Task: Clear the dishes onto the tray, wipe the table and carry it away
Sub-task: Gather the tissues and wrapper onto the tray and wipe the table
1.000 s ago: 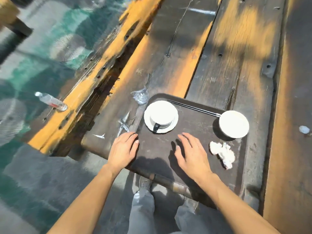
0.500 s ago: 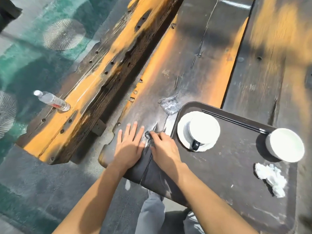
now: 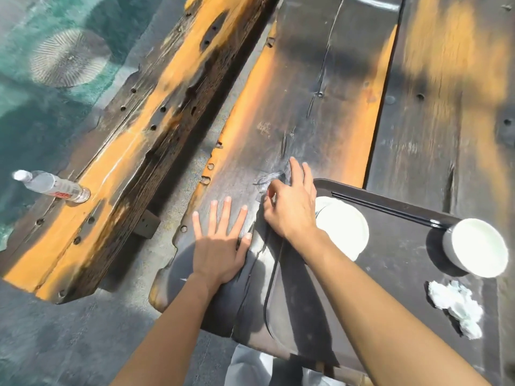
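My left hand [image 3: 220,243] lies flat, fingers spread, on the dark wooden table [image 3: 320,101] just left of the brown tray [image 3: 390,288]. My right hand [image 3: 292,207] reaches past the tray's far left corner, thumb and forefinger pinched on crumpled clear plastic wrapper [image 3: 269,180], two fingers stretched over it. On the tray stand a white cup on a saucer [image 3: 345,235], partly hidden by my right hand, a white bowl [image 3: 479,247], black chopsticks [image 3: 384,207] and a crumpled white tissue [image 3: 457,305].
A worn orange-and-black bench [image 3: 125,151] runs along the left with a clear water bottle [image 3: 53,186] lying on it. A gap separates bench and table. A tiny white scrap [image 3: 182,279] sits by my left wrist. Patterned teal floor lies far left.
Both hands left the tray's front and moved left. My right hand pinched a silver scrap by the tray edge, then went farther up to the clear wrapper. My left hand stays flat.
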